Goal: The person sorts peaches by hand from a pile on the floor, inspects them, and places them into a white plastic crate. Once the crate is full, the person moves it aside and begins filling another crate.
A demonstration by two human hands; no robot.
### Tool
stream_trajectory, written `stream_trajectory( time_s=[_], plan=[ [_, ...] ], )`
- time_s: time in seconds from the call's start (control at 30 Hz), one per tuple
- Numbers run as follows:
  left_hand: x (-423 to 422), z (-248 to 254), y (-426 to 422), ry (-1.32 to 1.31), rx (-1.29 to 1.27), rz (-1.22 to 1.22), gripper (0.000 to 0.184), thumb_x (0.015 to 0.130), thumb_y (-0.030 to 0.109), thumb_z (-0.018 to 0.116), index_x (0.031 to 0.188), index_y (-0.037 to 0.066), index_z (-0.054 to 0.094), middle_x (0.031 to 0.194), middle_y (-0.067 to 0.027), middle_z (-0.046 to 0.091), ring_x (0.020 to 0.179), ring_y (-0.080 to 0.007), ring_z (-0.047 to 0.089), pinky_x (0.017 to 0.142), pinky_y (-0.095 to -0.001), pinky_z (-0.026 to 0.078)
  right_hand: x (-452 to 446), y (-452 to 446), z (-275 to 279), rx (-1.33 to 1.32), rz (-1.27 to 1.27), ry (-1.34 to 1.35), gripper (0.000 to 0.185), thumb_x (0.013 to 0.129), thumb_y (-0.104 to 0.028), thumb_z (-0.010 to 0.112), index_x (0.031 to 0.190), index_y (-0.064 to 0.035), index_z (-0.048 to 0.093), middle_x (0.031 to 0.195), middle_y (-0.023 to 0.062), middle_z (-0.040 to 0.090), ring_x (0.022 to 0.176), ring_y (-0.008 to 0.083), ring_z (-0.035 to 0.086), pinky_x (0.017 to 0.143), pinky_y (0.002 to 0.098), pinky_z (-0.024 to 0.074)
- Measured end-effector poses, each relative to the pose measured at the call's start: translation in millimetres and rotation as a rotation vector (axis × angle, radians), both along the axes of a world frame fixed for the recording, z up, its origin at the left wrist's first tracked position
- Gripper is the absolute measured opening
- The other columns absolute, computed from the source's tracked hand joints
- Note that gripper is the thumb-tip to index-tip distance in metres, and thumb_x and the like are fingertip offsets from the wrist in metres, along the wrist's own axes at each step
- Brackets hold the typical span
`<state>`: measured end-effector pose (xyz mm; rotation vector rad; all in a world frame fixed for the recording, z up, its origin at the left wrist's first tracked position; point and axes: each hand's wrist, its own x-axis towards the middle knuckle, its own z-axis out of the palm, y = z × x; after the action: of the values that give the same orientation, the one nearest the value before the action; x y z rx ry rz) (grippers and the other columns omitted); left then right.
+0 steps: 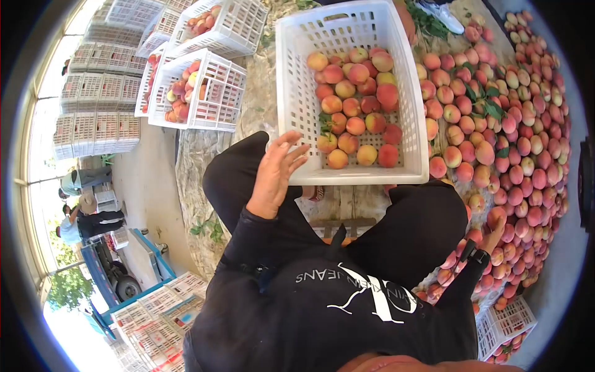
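A white slatted plastic crate (416, 124) stands in front of my knees, its bottom partly covered with red and yellow peaches (352, 107). My left hand (280, 168) is at the crate's near left corner, fingers spread, holding nothing; whether it touches the rim I cannot tell. Down at the right, my right hand (493, 235) reaches to the edge of a large peach heap (524, 164). Its fingers are around a peach (496, 216), partly hidden. A dark watch (479, 255) is on that wrist.
Filled white crates (214, 93) stand at the upper left, with tall crate stacks (99, 99) behind. Another crate (505, 322) lies at the lower right. Two people (87, 220) and a blue vehicle (111, 273) are farther left. Another person's shoe (443, 15) shows beyond my crate.
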<state>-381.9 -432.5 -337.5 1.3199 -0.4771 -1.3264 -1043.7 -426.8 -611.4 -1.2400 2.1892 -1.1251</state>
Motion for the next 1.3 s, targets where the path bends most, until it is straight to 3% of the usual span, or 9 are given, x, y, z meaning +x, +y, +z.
stream_trajectory(
  time_s=[0.03,0.1,0.2,0.27,0.33,0.47,0.67,0.97,1.3],
  plan=[
    [-3,-3,5,0.043,0.002,0.003,0.043,0.097,0.026,0.051,0.134,0.004,0.044,0.134,-0.0124,0.05,0.123,-0.0302,0.05,0.102,-0.0403,0.042,17,-15,22,-0.091,0.155,-0.002,0.059,0.087,-0.042,0.06,0.13,-0.005,0.048,0.104,0.01,0.061,0.102,0.0264,0.058,0.086,0.0431,0.0483],
    [-12,-3,12,0.135,-0.014,-0.024,0.04,0.097,0.025,0.051,0.131,0.004,0.046,0.13,-0.0108,0.053,0.12,-0.0283,0.053,0.1,-0.0399,0.043,60,-54,94,-0.084,0.028,-1.374,0.049,0.091,-0.038,0.056,0.129,-0.007,0.05,0.103,0.0101,0.06,0.1,0.0269,0.058,0.087,0.0435,0.0477],
    [-23,5,17,0.242,-0.096,-0.119,0.036,0.098,0.024,0.05,0.128,0.004,0.048,0.128,-0.0098,0.054,0.116,-0.024,0.056,0.099,-0.039,0.044,160,-88,216,-0.273,0.351,-1.549,0.046,0.093,-0.04,0.053,0.126,-0.0075,0.052,0.107,0.0106,0.061,0.103,0.0281,0.058,0.093,0.0429,0.0452],
    [-27,11,20,0.218,-0.233,-0.184,0.034,0.099,0.023,0.049,0.126,0.004,0.05,0.126,-0.0087,0.055,0.111,-0.0202,0.057,0.096,-0.037,0.046,198,-99,263,-0.236,0.804,-1.589,0.052,0.095,-0.042,0.051,0.13,-0.0044,0.048,0.123,0.0138,0.057,0.113,0.0272,0.053,0.101,0.0431,0.0381],
    [-28,22,26,0.167,-0.29,-0.189,0.034,0.098,0.025,0.052,0.125,0.004,0.052,0.127,-0.0071,0.055,0.109,-0.018,0.058,0.093,-0.0345,0.047,234,-103,302,-0.35,0.532,-1.514,0.057,0.095,-0.043,0.051,0.133,-0.0008,0.043,0.13,0.0178,0.051,0.117,0.0294,0.051,0.104,0.0451,0.037],
    [-26,31,42,0.094,-0.449,-0.249,0.04,0.098,0.027,0.053,0.133,0.008,0.046,0.128,-0.0023,0.051,0.11,-0.0139,0.056,0.097,-0.0305,0.043,342,-72,341,-0.225,1.055,-1.537,0.056,0.096,-0.039,0.053,0.135,-0.0018,0.038,0.136,0.017,0.044,0.12,0.0313,0.049,0.107,0.0429,0.037],
    [-18,29,83,-0.048,-0.621,-0.119,0.073,0.091,0.031,0.064,0.147,0.006,0.025,0.147,-0.0109,0.032,0.127,-0.0196,0.043,0.105,-0.0341,0.036,489,4,289,0.376,1.143,-1.312,0.056,0.098,-0.034,0.049,0.143,-0.0039,0.032,0.135,0.0137,0.047,0.123,0.0254,0.05,0.098,0.0393,0.0442],
    [-5,-37,119,-0.165,-0.356,-0.087,0.055,0.095,0.033,0.058,0.138,0.005,0.039,0.13,-0.0093,0.048,0.122,-0.0163,0.044,0.104,-0.0301,0.036,521,36,225,0.669,1.137,-1.067,0.049,0.096,-0.054,0.041,0.121,-0.0118,0.05,0.093,0.0031,0.061,0.074,0.0137,0.058,0.065,0.0272,0.0456],
    [-10,-44,98,-0.303,-0.403,-0.186,0.046,0.091,0.026,0.06,0.131,0.008,0.046,0.128,-0.009,0.048,0.12,-0.0168,0.044,0.103,-0.0308,0.035,516,30,218,0.634,0.961,-1.138,0.05,0.096,-0.054,0.041,0.123,-0.0127,0.049,0.101,0.0041,0.06,0.08,0.0137,0.06,0.065,0.0282,0.0486]
  ],
)
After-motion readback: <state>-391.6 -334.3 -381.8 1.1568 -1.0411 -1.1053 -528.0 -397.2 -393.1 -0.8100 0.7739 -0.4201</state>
